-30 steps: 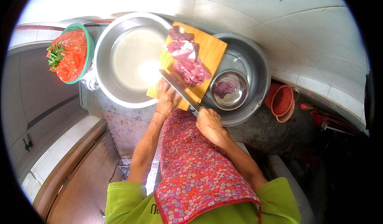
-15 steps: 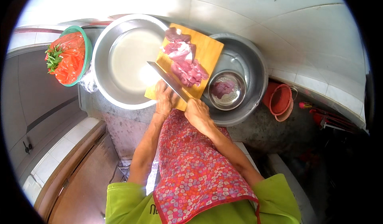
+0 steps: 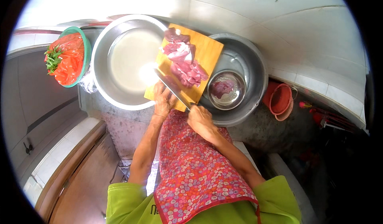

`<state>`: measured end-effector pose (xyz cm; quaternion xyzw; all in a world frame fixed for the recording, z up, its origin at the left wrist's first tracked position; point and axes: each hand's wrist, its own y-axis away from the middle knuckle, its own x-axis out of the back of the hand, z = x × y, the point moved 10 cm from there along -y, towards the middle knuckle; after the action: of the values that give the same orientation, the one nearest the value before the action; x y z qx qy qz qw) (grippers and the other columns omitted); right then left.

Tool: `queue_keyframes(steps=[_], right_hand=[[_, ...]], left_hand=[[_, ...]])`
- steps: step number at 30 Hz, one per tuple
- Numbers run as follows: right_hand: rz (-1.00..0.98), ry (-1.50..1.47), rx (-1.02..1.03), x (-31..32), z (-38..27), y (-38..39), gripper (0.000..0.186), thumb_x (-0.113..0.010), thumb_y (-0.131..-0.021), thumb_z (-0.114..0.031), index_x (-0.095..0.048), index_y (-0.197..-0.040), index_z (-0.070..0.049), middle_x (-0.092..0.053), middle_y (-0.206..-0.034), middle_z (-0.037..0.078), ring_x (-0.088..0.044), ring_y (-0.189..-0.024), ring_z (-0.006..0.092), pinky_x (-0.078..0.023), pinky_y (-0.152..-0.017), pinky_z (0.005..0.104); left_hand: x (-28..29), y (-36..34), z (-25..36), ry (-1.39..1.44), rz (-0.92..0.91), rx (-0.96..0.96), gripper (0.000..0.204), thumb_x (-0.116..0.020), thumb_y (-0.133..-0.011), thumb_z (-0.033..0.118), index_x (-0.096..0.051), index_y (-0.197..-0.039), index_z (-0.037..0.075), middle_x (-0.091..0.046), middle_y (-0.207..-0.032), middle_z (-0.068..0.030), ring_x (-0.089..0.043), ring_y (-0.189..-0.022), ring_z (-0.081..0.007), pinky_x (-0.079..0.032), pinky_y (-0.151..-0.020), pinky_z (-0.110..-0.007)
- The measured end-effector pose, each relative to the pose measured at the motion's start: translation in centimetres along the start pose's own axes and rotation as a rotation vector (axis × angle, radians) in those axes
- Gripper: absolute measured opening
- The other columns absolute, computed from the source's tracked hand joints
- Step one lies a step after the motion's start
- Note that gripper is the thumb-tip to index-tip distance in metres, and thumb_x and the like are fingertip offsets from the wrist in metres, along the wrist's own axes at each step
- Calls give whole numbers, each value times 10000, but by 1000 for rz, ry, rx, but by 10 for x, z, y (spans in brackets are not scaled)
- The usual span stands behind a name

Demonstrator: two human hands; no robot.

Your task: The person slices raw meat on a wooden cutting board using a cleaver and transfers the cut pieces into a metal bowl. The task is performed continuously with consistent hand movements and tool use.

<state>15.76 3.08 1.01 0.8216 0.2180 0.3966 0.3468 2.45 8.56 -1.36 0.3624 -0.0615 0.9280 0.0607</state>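
The right hand (image 3: pixel 201 118) has its grip closed round the handle of a knife (image 3: pixel 172 89), blade lying flat across the near end of the wooden cutting board (image 3: pixel 207 54). The left hand (image 3: pixel 163 98) rests fingers spread on the board's near edge. Raw meat (image 3: pixel 184 62) lies mid-board, between two steel basins

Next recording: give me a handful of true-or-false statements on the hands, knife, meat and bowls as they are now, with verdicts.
1. The right hand grips the knife. True.
2. The left hand rests at the cutting board's near edge. True.
3. The raw meat lies in the large left basin. False: it lies on the board.
4. The small steel bowl is empty. False: it holds some meat.
5. The green basket holds an orange bag and greens. True.
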Motion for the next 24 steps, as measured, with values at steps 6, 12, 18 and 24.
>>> queue_keyframes(steps=[6, 12, 18, 24], right_hand=[[14, 3, -41, -16, 8, 7, 210, -611, -749, -82, -575, -900, 60, -626, -878, 293, -616, -878, 430, -493, -768, 482], [119, -36, 21, -16, 1, -6, 194, -596, -744, -76, -584, -893, 47, -604, -842, 306, -594, -852, 455, -465, -774, 509], [64, -64, -22, -13, 15, 9, 128, -531, -743, -36, -598, -781, 66, -597, -782, 320, -600, -805, 463, -473, -732, 516], [126, -95, 55, -9, -3, -17, 152, -532, -732, -26, -615, -821, 66, -598, -776, 314, -599, -786, 467, -475, -717, 514]], left_hand=[[2, -4, 7, -58, -5, -82, 255, -690, -628, 92, -646, -879, 80, -532, -1029, -119, -481, -990, -333, -376, -870, -437], [-5, -1, 7, -12, -15, -69, 267, -676, -631, 80, -639, -895, 74, -530, -1053, -111, -479, -1004, -336, -378, -877, -439], [2, -9, 13, -35, -23, -71, 267, -687, -657, 88, -642, -920, 91, -532, -1082, -112, -481, -1023, -332, -386, -882, -433], [-4, -5, 7, -29, -29, -16, 247, -704, -654, 106, -645, -892, 84, -532, -1079, -111, -485, -1036, -337, -388, -885, -431]])
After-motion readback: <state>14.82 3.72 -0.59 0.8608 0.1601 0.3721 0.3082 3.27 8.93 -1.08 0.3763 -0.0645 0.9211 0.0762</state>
